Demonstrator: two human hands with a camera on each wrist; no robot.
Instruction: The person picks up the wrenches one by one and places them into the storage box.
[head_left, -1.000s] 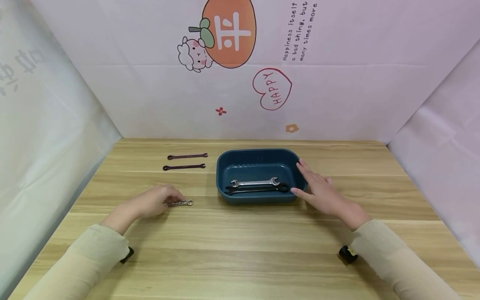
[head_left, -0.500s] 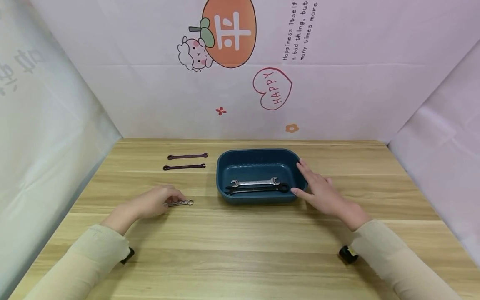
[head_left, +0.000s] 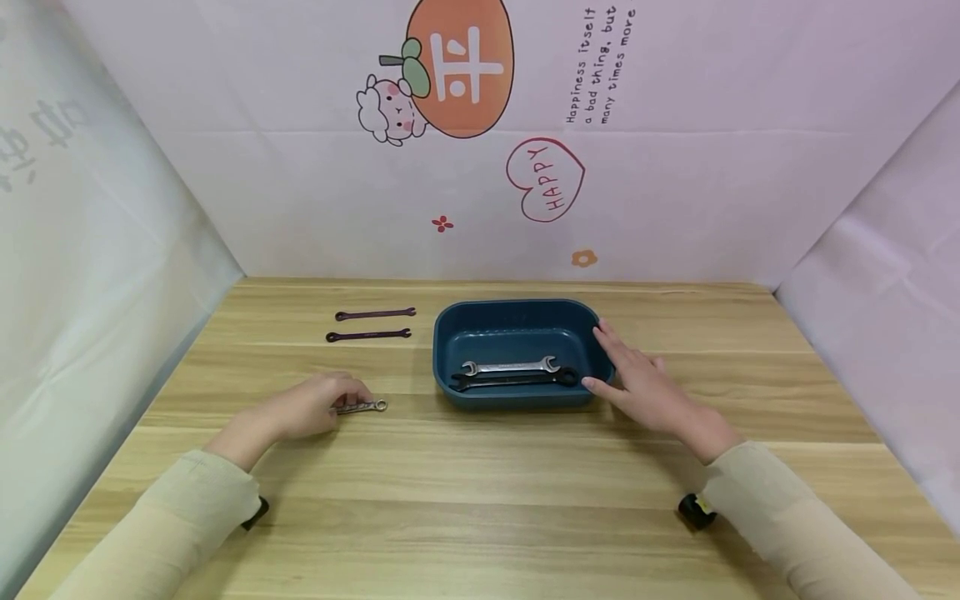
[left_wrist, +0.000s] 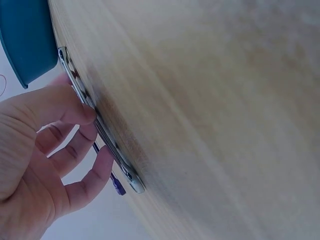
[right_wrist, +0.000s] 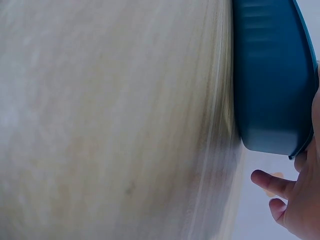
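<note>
One silver wrench [head_left: 363, 407] is pinched by the left hand [head_left: 318, 403]; the right hand [head_left: 647, 390], spread, touches the bin [head_left: 517, 402]; likely mid-pickup, calling next for a lift binwards.

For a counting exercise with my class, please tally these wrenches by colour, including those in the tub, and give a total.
Purple combination wrenches: 2, on the tabletop
Silver wrenches: 2, one in the blue tub, one held by the left fingers
Black combination wrench: 1, in the tub
Total: 5 wrenches
</note>
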